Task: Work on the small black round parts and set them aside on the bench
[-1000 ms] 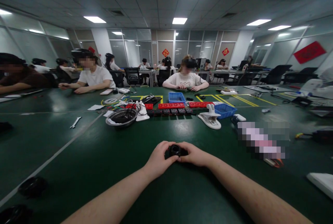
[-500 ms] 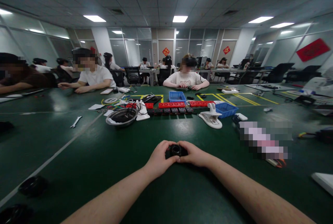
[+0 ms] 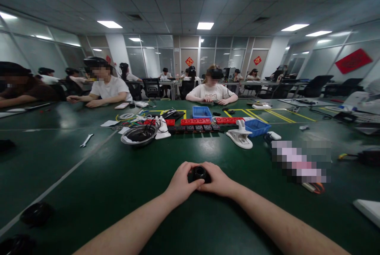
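Note:
A round black part (image 3: 200, 173) with a hole in its top is at the centre of the green table (image 3: 142, 168). My left hand (image 3: 181, 182) curls round its left side, thumb at the near edge. Round its right side is my right hand (image 3: 218, 180), with its thumb close to the left one. The fingertips of both hands meet behind the part. Its underside is hidden, so I cannot tell if it touches the table.
Two black round parts (image 3: 37, 213) lie at the near left. Farther off are a wrench (image 3: 86, 140), a metal bowl (image 3: 139, 135), red socket strips (image 3: 196, 121), a white clamp (image 3: 240, 134), a blue bin (image 3: 257, 127) and a blurred pink item (image 3: 299, 160). Several people sit beyond.
My right hand has shifted slightly left round the black part, and its fingers now sit closer to the left hand's. The view has tilted up a little.

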`<state>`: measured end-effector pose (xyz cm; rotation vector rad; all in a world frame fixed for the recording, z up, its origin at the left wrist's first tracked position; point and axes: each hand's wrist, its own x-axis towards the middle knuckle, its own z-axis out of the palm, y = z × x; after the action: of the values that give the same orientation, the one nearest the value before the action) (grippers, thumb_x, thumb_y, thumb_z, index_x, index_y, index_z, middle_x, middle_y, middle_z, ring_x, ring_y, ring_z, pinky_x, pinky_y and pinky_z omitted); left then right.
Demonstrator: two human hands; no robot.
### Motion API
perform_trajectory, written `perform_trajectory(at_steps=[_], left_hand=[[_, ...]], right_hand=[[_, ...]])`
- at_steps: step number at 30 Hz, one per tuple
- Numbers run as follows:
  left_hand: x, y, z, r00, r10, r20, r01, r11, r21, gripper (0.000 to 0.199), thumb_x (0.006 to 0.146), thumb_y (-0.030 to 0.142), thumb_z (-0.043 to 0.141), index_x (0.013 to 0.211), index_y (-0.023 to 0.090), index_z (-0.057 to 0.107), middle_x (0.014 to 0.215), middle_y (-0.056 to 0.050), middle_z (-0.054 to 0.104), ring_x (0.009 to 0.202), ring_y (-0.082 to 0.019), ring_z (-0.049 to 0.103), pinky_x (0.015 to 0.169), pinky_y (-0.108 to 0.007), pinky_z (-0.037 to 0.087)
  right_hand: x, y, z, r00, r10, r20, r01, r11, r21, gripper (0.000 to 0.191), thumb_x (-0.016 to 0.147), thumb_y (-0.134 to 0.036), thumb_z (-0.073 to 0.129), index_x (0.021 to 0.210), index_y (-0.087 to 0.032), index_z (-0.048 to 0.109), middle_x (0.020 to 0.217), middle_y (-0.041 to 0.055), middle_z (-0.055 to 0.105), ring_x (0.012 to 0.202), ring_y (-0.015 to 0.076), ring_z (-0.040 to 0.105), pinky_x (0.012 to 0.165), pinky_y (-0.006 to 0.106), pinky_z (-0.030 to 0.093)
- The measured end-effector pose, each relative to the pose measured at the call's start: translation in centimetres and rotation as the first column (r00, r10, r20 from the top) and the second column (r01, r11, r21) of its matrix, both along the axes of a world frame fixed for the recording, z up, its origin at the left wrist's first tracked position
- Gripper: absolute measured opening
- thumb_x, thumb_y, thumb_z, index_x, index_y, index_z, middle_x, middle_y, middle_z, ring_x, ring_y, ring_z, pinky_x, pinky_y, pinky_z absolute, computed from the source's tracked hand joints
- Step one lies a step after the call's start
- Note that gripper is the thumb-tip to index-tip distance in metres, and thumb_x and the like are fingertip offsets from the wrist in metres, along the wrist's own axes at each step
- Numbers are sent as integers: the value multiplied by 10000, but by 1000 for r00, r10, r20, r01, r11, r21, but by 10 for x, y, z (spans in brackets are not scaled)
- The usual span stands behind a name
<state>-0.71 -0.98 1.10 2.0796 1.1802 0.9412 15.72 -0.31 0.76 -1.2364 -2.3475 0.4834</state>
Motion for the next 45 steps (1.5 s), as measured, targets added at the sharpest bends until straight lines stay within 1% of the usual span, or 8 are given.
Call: perform_trajectory(at_steps=[4, 10, 27, 32, 36, 39, 42, 45], left_hand=[[-3, 0, 4, 995, -95, -1, 95, 995, -22, 352, 668, 237, 590, 1013, 230, 524, 942, -31, 525, 866, -186, 488, 674, -266, 417], [-4, -1, 6, 993, -115, 3, 115, 992, -49, 371, 685, 252, 578, 1049, 242, 509, 985, -36, 517, 912, -193, 478, 687, -270, 427], [-3, 0, 4, 994, -106, -11, 105, 994, -40, 384, 685, 236, 577, 1062, 248, 506, 1021, -41, 501, 942, -199, 464, 698, -276, 431], [-3, 0, 4, 994, -113, 4, 113, 993, -38, 376, 684, 242, 576, 1053, 246, 508, 998, -34, 512, 917, -193, 475, 690, -275, 429], [-3, 0, 4, 995, -97, 1, 97, 994, -47, 369, 673, 265, 585, 1035, 240, 516, 964, -32, 520, 867, -192, 491, 663, -274, 420], [-3, 1, 2, 997, -73, -10, 72, 996, -52, 368, 653, 279, 607, 1008, 225, 527, 919, -27, 524, 822, -184, 497, 635, -264, 411], [-1, 1, 1, 1000, -18, -11, 18, 999, -46, 345, 622, 264, 635, 949, 202, 542, 880, -21, 525, 798, -177, 499, 649, -268, 406], [3, -1, -1, 996, 85, -6, -85, 996, -13, 302, 606, 250, 643, 884, 188, 542, 841, -13, 524, 783, -176, 500, 680, -286, 403]], right_hand=[[11, 5, 6, 988, 121, -95, -132, 984, -117, 487, 611, -277, 645, 1065, -195, 490, 976, 42, 541, 886, 204, 476, 779, 325, 352], [17, 10, 11, 951, 228, -210, -278, 926, -254, 316, 655, -155, 588, 967, -162, 542, 920, 21, 543, 860, 174, 487, 777, 294, 373], [18, 11, 8, 957, 203, -209, -255, 930, -263, 313, 662, -185, 605, 965, -150, 538, 914, 30, 538, 871, 184, 481, 791, 308, 370], [17, 12, 6, 958, 192, -214, -245, 933, -264, 299, 659, -192, 606, 947, -152, 538, 878, 19, 531, 809, 164, 489, 726, 278, 389], [17, 12, 6, 966, 166, -198, -217, 937, -272, 285, 652, -201, 609, 923, -148, 542, 841, 10, 526, 745, 149, 485, 655, 252, 386], [16, 12, 2, 975, 109, -193, -162, 945, -284, 282, 631, -235, 628, 881, -147, 531, 806, 2, 524, 717, 141, 479, 615, 236, 378], [9, 11, -3, 992, -23, -125, -9, 969, -248, 309, 566, -287, 669, 787, -153, 500, 742, -10, 512, 671, 137, 471, 552, 219, 357], [-4, 7, -6, 978, -205, 28, 207, 971, -116, 314, 543, -327, 663, 727, -162, 470, 691, -1, 508, 627, 144, 464, 513, 225, 325]])
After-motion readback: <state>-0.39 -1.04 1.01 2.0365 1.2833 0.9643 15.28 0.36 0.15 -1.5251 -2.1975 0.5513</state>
